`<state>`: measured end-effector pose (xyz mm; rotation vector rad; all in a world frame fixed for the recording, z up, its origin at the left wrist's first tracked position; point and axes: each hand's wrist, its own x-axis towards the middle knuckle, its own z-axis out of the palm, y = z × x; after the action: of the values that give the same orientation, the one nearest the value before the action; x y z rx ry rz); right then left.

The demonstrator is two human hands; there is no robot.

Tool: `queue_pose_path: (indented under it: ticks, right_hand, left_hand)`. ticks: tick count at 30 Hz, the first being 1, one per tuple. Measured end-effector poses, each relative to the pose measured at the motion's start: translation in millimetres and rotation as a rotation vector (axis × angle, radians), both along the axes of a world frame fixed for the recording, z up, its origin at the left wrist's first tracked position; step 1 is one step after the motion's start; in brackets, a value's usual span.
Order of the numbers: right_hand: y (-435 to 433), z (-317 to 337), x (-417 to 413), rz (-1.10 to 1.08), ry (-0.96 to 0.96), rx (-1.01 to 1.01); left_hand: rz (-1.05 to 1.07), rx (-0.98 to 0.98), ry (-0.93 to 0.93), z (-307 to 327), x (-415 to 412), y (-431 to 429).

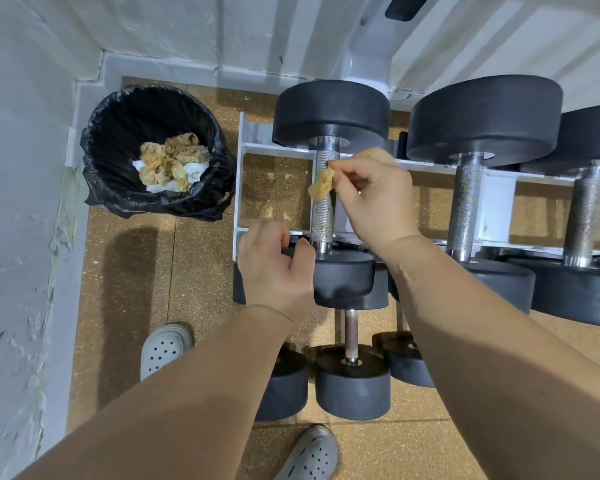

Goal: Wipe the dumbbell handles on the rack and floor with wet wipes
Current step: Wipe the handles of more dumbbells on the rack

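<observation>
A black dumbbell with a knurled steel handle (pixel 323 209) lies on the white rack (pixel 492 202) at its left end. My right hand (pixel 371 195) pinches a crumpled, brown-stained wet wipe (pixel 321 183) right beside the upper part of that handle. My left hand (pixel 274 268) rests on the near black head (pixel 343 278) of the same dumbbell, fingers curled over its edge. Two more rack dumbbells (pixel 468 199) sit to the right. Smaller dumbbells (pixel 351 375) stand on the floor below the rack.
A black-lined bin (pixel 118 147) holding several used wipes stands at the left by the wall corner. My two grey clogs (pixel 165 348) are on the cork-coloured floor. A white wall runs along the left and back.
</observation>
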<state>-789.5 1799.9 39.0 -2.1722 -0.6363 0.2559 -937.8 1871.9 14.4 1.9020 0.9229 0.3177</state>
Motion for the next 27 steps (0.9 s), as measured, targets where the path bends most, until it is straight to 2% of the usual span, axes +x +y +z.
queue_pose_path:
  ticks: [4, 9, 11, 14, 16, 18, 23, 27]
  right_hand:
    - [-1.1, -2.0, -4.1, -0.004, 0.061, -0.031]
    - [9.2, -3.2, 14.9, 0.001, -0.098, 0.028]
    - [2.9, -3.3, 17.0, 0.123, -0.090, -0.012]
    - [-17.1, -0.4, 6.0, 0.475, -0.069, -0.109]
    - [-19.8, 1.9, 9.5, 0.590, -0.051, -0.137]
    - [-9.1, 3.2, 21.1, 0.540, -0.045, -0.156]
    - [13.8, 0.2, 23.4, 0.202, -0.015, -0.022]
    - [-14.6, 4.1, 1.0, 0.443, 0.172, -0.167]
  left_hand:
    - [-0.003, 0.012, -0.022, 0.2, 0.1, 0.1]
    - [0.000, 0.014, -0.024, -0.5, -0.5, -0.3]
    - [0.005, 0.008, -0.020, -1.1, -0.9, -0.5]
    - [0.002, 0.001, -0.025, -2.7, -0.4, -0.7]
    - [-0.002, 0.002, -0.023, -4.4, -0.4, -0.2]
    - [-0.005, 0.010, -0.036, -6.4, -0.7, 0.2]
    - [0.001, 0.007, -0.032, -6.9, -0.7, 0.0]
    - [-0.006, 0.010, -0.028, -5.4, -0.8, 0.4]
